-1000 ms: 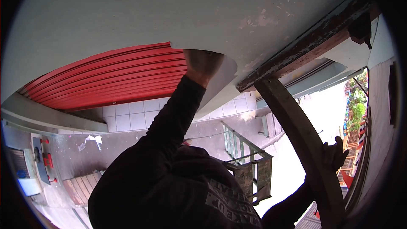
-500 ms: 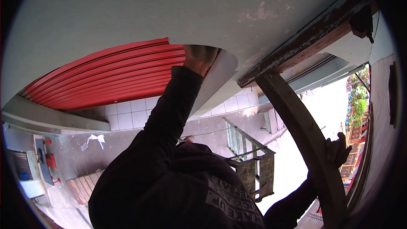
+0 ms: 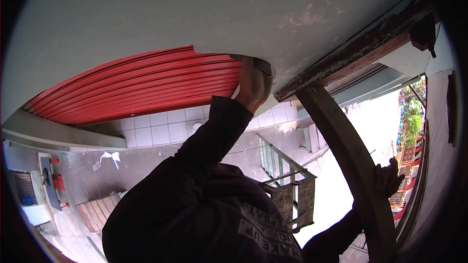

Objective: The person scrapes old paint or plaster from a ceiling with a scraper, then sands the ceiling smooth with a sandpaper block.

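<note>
My left hand [image 3: 253, 84] reaches up to the lower edge of the pale painted wall [image 3: 161, 14], fingers closed around a thin grey folded piece [image 3: 263, 66] pressed against that edge. Most of the piece is hidden by the fingers, and I cannot tell whether it is sandpaper or cloth. Just left of this hand is the red ribbed roll-up shutter [image 3: 136, 85]. At the lower right, my right hand [image 3: 388, 179] grips the far side of a dark slanting beam [image 3: 348, 151], its fingers showing in silhouette past the edge.
A worn crossbeam [image 3: 356, 44] meets the slanting beam at the upper right. Below stands a green metal frame with rungs [image 3: 280, 160], beside a camouflage-patterned panel [image 3: 304, 202]. White tiles [image 3: 158, 129], wooden planks [image 3: 95, 214] and white scraps [image 3: 109, 157] lie far down.
My left hand has moved right and slightly down along the wall edge, so the grey piece now shows. My right hand stays on the beam.
</note>
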`<state>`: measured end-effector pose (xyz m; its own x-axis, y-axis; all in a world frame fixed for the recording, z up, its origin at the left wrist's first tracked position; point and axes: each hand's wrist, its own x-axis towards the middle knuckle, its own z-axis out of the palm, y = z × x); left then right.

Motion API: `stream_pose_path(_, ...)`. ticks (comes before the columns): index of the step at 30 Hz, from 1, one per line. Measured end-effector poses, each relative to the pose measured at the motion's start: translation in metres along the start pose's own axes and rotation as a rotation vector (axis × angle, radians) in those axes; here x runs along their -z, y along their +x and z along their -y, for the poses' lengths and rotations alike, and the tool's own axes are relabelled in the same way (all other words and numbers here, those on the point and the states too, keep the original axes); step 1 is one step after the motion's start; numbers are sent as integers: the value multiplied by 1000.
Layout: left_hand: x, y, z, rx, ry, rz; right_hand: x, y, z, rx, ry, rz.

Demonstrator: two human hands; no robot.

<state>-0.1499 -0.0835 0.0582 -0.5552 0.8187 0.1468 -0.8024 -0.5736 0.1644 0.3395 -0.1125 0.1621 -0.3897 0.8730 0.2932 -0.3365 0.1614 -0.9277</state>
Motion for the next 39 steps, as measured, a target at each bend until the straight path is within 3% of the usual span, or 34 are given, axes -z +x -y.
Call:
stream_pose_path(1,16,6,20,25,46,-69,-9,0,1,4,-117,-150)
stream_pose_path(2,34,12,37,47,92,-137,19,-13,-1,-7,-407,-489)
stream_pose_path(4,79,24,63,106,412,-141,46,-29,-2,-30,-705,-795)
stream_pose_path(5,88,30,67,130,572,-136,53,-32,-3,-37,-710,-766)
stream_pose_path(8,70,8,64,186,529,-169,72,-37,-1,-64,-733,-689)
stream_pose_path(10,21,-30,46,85,64,-157,77,-30,-3,-60,-613,-537)
stream_pose_path(13,-4,-46,5,139,-87,-72,78,-26,-3,-21,-242,-186)
stream_pose_path(15,4,-33,17,177,119,-177,75,-23,-1,3,-1,-36)
stream_pose_path(17,41,-6,49,69,313,-21,59,-22,-4,17,232,-53)
stream_pose_path(19,35,-10,51,118,293,-75,33,-10,-3,16,309,38)
stream_pose_path(21,18,-25,41,195,116,-79,10,8,3,4,234,305)
stream_pose_path(22,17,-38,48,133,81,-164,12,9,2,12,247,249)
stream_pose_path(24,-16,-58,11,176,-83,-134,18,-1,-2,35,263,139)
stream_pose_path(26,-11,-42,-17,211,-206,-65,25,-9,-8,73,252,54)
stream_pose_path(27,-25,-31,-30,131,-170,-110,23,-9,-8,78,257,51)
stream_pose_path(28,17,5,-24,62,-118,143,21,-9,-7,83,262,47)
stream_pose_path(30,35,31,3,53,-17,81,4,-2,-4,49,285,96)
stream_pose_path(32,48,27,39,91,38,-123,6,1,-2,31,262,147)
stream_pose_path(36,16,-34,33,95,24,-151,8,11,3,-13,227,317)
stream_pose_path(39,-24,-41,-46,151,-222,2,-1,-3,-1,28,291,47)
